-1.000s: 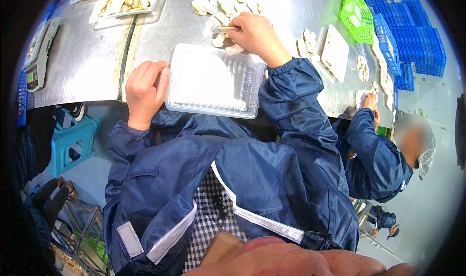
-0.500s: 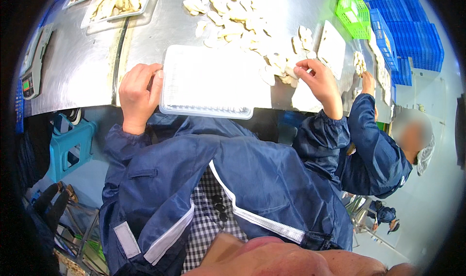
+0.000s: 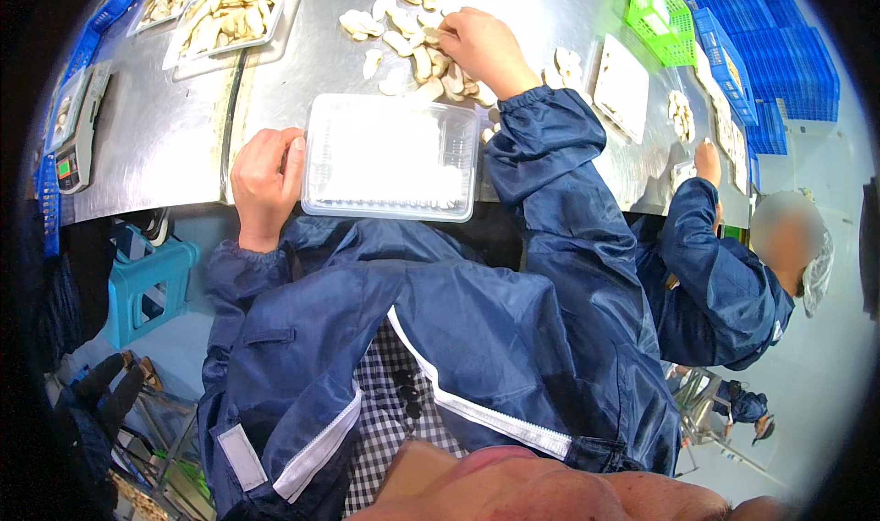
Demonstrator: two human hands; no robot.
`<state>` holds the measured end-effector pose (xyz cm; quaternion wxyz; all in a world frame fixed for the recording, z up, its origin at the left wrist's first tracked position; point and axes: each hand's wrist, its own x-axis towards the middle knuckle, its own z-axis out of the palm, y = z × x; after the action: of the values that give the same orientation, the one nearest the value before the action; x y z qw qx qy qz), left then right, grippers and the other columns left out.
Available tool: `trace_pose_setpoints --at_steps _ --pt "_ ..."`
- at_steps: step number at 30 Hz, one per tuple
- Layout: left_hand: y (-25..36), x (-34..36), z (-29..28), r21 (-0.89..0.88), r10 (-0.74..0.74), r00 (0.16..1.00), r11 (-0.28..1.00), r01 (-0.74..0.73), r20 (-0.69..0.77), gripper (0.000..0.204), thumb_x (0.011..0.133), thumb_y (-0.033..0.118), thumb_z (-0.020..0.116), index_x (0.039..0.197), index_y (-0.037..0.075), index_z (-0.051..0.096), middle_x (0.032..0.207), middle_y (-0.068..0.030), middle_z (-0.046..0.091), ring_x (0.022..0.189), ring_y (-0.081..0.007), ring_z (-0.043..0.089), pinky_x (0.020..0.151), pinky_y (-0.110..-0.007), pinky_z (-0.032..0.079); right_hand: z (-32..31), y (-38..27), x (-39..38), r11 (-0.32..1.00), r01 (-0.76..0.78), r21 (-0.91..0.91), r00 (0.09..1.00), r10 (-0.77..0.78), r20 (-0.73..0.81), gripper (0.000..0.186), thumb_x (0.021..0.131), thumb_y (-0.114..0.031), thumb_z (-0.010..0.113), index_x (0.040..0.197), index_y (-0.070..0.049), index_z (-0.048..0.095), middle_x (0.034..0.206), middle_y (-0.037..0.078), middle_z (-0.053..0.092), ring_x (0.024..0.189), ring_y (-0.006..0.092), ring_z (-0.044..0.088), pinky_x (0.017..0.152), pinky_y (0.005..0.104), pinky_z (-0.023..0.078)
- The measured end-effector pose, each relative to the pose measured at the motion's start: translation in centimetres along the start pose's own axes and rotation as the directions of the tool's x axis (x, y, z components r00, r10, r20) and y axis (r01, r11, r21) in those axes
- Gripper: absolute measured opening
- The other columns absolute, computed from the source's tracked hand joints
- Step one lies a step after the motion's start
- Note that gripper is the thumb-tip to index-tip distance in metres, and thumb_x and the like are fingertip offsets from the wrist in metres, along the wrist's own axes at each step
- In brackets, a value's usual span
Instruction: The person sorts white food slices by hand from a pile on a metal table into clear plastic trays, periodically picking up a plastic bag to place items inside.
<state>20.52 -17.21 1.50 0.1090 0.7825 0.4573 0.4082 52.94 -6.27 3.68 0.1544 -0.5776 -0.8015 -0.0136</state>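
I'm at a long steel worktop in a bright packing room, with blue crates stacked at the far right and a green basket in front of them. A small scale sits at my far left, and a filled tray of slices lies further up the worktop beyond it.

The clear plastic tray sits right at the near edge, square in front of me, so both arms can reach it without stretching. It looks almost bare; I can't tell whether anything pale already lies in it. The loose pile of mushroom slices lies just beyond the tray, near enough to feed from.

My left hand rests against the tray's left wall, fingers curled loosely over the rim and touching it, which to my mind pins the light tray in place on the slick steel. It is not clenched; it is more a steadying hold than a grip.

My right hand is stretched over the tray into the pile, fingers bent down and pinched together among the slices. Whether a slice is already between the fingertips I cannot tell, since the knuckles hide them.

To my right a co-worker's hand rests on the same worktop beside other white trays.
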Motion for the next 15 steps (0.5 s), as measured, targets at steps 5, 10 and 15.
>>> trace_pose_setpoints --at_steps 5,10,15 --pt "-0.1 -0.3 -0.6 0.038 -0.006 1.0 0.999 0.006 0.002 0.005 0.089 0.006 0.065 0.091 0.002 0.068 0.077 -0.0113 0.061 0.07 -0.0312 0.06 0.065 -0.041 0.045 -0.8 0.0 -0.8 0.88 -0.238 0.412 0.96 0.149 0.238 0.03 0.093 -0.022 0.065 0.114 -0.001 0.072 0.093 0.011 0.074 0.077 0.014 0.067 0.07 0.0283 0.052" --pt "-0.2 -0.3 -0.3 0.046 0.007 1.0 0.999 -0.007 0.009 0.004 0.089 0.006 0.065 0.091 0.003 0.067 0.077 -0.0113 0.061 0.07 -0.0315 0.06 0.065 -0.041 0.045 -2.3 1.3 -2.1 0.646 -0.449 0.618 0.891 0.27 0.365 0.039 0.093 -0.018 0.067 0.127 0.003 0.065 0.096 0.004 0.071 0.083 0.0093 0.063 0.074 0.0228 0.049" --pt "-0.2 -0.1 -0.5 0.03 -0.007 1.0 1.0 0.007 0.008 0.004 0.088 0.006 0.066 0.091 0.003 0.068 0.078 -0.011 0.062 0.071 -0.0311 0.06 0.065 -0.04 0.045 -5.3 1.7 -4.8 0.743 -0.41 0.529 0.908 0.282 0.309 0.035 0.093 -0.015 0.067 0.122 0.004 0.065 0.093 0.003 0.07 0.084 0.0088 0.062 0.074 0.0224 0.048"
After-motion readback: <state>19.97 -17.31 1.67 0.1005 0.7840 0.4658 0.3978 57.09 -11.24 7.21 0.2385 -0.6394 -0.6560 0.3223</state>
